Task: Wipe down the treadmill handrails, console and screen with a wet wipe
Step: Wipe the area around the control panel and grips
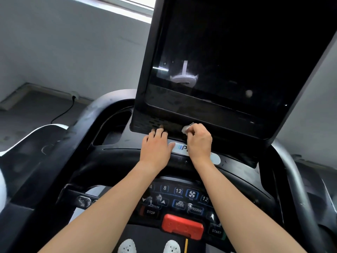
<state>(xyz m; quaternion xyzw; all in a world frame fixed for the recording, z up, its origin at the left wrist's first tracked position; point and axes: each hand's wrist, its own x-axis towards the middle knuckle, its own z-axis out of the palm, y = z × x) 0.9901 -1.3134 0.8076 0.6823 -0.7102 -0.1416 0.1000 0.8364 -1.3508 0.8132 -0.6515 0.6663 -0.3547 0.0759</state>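
Observation:
A large dark screen [228,57] stands tilted above the black treadmill console [116,161]. My right hand [199,141] grips a crumpled white wet wipe [187,128] and holds it against the grille strip [149,123] under the screen. My left hand [156,148] lies beside it, fingers straight, fingertips touching the base of that same strip. The button panel [179,199] with STOP, MODE, PROGRAM and START keys lies under my forearms. The left handrail [102,106] curves away grey and dusty; the right handrail [299,181] runs down the right side.
A red safety key block [182,226] sits at the front of the panel. A cup recess [113,132] opens in the console's left side. White shoes [127,246] stand on the belt below. A black cable [63,112] runs across the floor to a wall socket at left.

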